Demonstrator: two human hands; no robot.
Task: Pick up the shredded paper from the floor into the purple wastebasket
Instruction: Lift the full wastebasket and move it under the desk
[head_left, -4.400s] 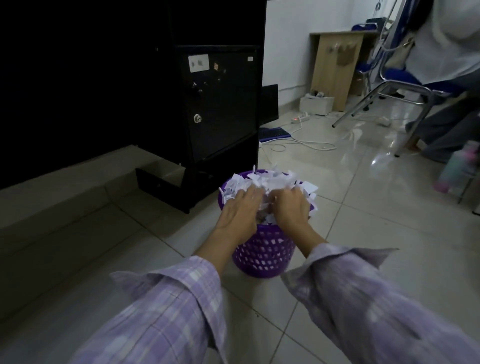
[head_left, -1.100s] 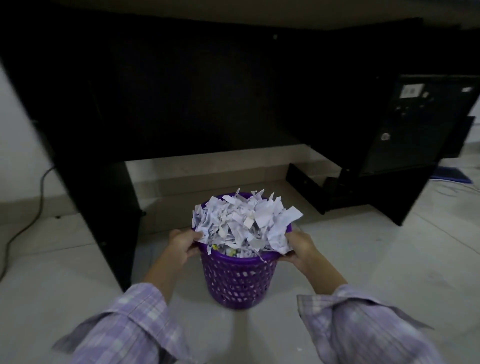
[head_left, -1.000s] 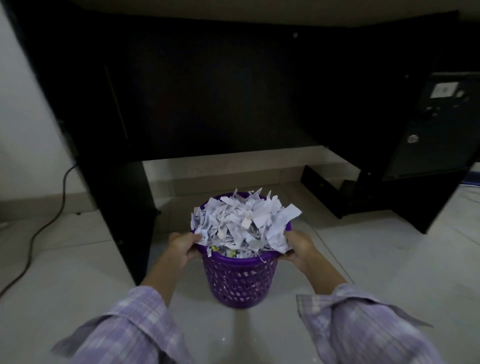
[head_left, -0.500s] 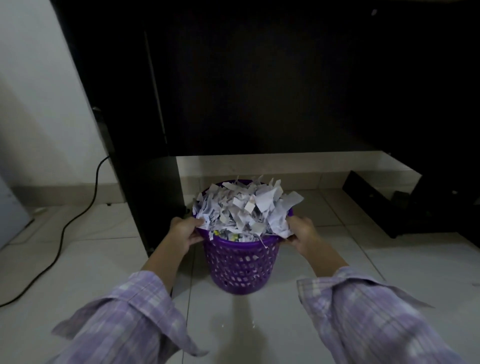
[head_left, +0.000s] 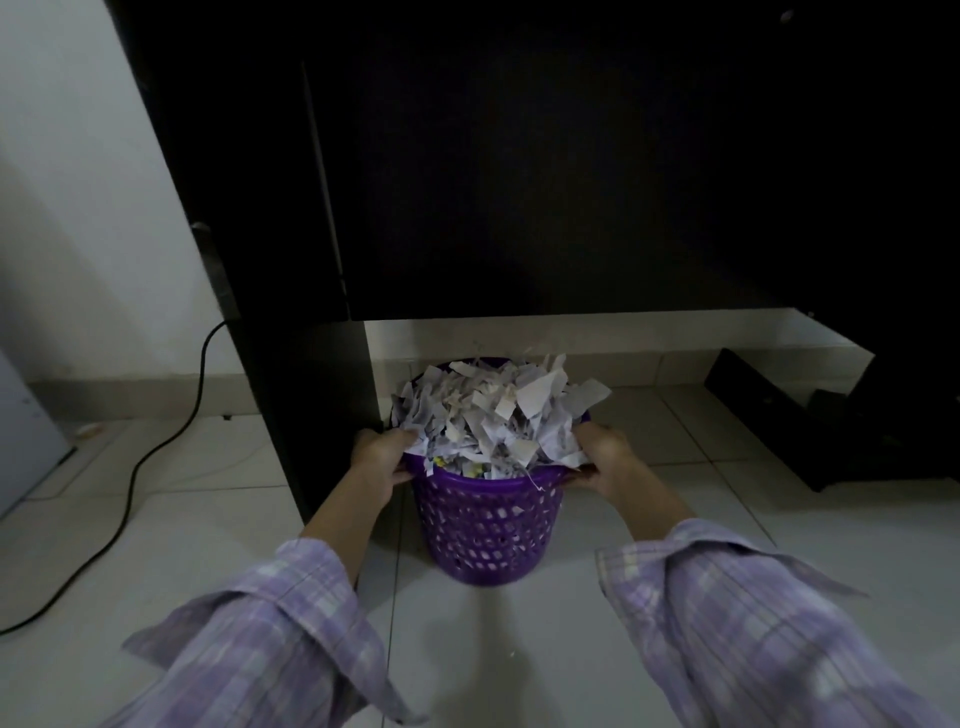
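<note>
Far left of frame: black cable (head_left: 156, 457) snakes down from the white wall across the pale tiled floor (head_left: 467, 649) toward the lower left edge.

Left of centre: black desk side panel (head_left: 291, 395) stands on the floor, just beside the basket's left side.

Left hand (head_left: 378, 460), centre-left: fingers clenched on the left rim of the purple wastebasket (head_left: 488, 525), thumb side touching the overhanging paper. Purple plaid sleeve (head_left: 260, 639) runs to the lower left.

Centre: wastebasket is upright on the floor at the mouth of the desk's knee space, perforated lattice walls, solid rim band. Shredded paper (head_left: 493, 415) is heaped well above the rim, white and greyish torn scraps, some hanging over the rim left and right, one strip dangling down the front wall. A few coloured bits show low in the pile, too dim to identify.

Right hand (head_left: 605, 460), centre-right: fingers clenched on the right rim, second plaid sleeve at lower right.

Right edge: low black base piece (head_left: 779, 415) on the floor, well apart from the basket.

Versus 0.5 s ago: same two-handed rim grip, basket sits closer to the desk opening and the side panel, view shifted left so more wall and cable show. Versus 4.4 s ago: both hands were pressing down on top of the paper, now they're on the rim.
</note>
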